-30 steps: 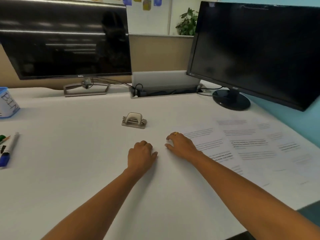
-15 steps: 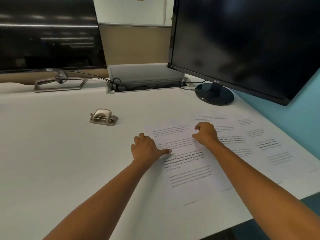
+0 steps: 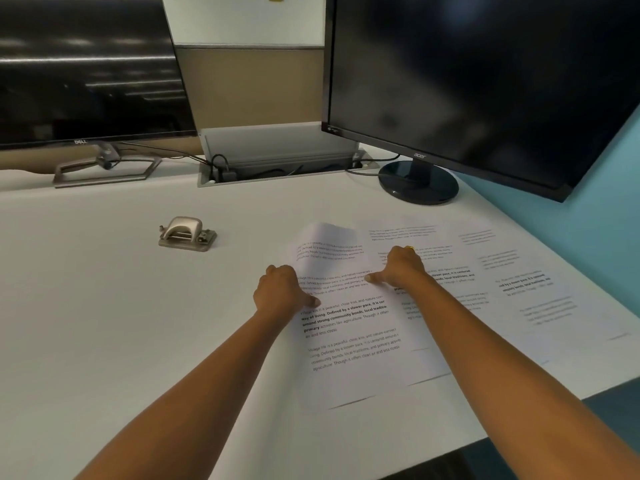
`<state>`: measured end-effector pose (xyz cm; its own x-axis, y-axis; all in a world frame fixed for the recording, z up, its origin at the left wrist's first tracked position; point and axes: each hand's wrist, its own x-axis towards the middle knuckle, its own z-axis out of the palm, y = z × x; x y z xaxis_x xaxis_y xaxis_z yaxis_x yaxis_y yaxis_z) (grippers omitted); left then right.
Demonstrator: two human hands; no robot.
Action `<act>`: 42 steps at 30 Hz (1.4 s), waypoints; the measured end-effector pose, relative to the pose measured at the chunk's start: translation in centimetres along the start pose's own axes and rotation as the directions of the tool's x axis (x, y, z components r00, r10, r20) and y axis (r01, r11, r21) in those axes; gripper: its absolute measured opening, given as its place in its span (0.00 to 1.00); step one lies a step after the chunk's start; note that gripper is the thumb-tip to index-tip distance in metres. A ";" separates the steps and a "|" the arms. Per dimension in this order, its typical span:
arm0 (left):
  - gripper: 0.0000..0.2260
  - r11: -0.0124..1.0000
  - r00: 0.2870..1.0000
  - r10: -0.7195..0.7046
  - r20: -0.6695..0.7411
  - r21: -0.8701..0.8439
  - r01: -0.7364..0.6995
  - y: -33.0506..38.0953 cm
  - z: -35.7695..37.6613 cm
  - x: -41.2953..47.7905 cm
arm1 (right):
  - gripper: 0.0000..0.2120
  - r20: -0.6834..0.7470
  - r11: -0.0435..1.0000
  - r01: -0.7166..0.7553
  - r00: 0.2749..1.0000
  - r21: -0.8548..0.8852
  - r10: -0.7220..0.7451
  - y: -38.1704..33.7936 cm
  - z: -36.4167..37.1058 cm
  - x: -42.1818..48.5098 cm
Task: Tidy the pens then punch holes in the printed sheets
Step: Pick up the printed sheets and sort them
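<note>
Three printed sheets lie side by side on the white desk [image 3: 104,323]. The leftmost printed sheet [image 3: 349,341] overlaps the middle sheet [image 3: 450,282], and its far edge curls up off the desk. My left hand [image 3: 282,292] grips its left edge, thumb on top. My right hand [image 3: 403,266], with a ring, pinches its right side, thumb pointing left. The third sheet [image 3: 540,296] lies flat at the right. A metal hole punch [image 3: 187,233] stands to the left of the sheets, apart from both hands. No pens are in view.
Two dark monitors stand at the back: one at the left [image 3: 86,71] and one at the right [image 3: 485,81] on a round base [image 3: 419,183]. A cable tray [image 3: 284,168] sits between them. The desk's front edge [image 3: 519,420] runs close behind the sheets.
My view swung right, so the pens and blue cup left the frame. Both hands moved from the bare desk onto the leftmost sheet, and its far edge has lifted.
</note>
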<state>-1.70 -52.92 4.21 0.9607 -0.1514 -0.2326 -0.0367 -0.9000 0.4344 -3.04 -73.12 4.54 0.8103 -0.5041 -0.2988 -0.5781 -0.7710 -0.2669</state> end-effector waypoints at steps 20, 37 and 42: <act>0.15 0.743 0.997 -0.070 -0.040 -0.669 0.026 -0.9 0.5 -1.0 | 0.23 -0.184 0.992 0.017 0.983 0.121 0.006 7.8 -2.3 -0.9; 0.13 0.553 0.999 -0.011 0.035 -0.833 0.035 1.0 1.7 0.2 | 0.30 -0.089 0.980 0.200 0.976 -0.015 -0.200 3.9 1.4 -3.4; 0.20 0.616 0.999 -0.038 0.038 -0.786 0.053 1.0 1.8 0.2 | 0.21 -0.142 0.971 0.197 0.974 0.134 -0.178 4.2 0.3 -3.3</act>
<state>-2.02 -54.57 2.98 0.9503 -0.1327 -0.2815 0.2446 -0.2408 0.9392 -8.16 -74.64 4.14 0.9056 -0.4089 -0.1128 -0.4144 -0.7963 -0.4407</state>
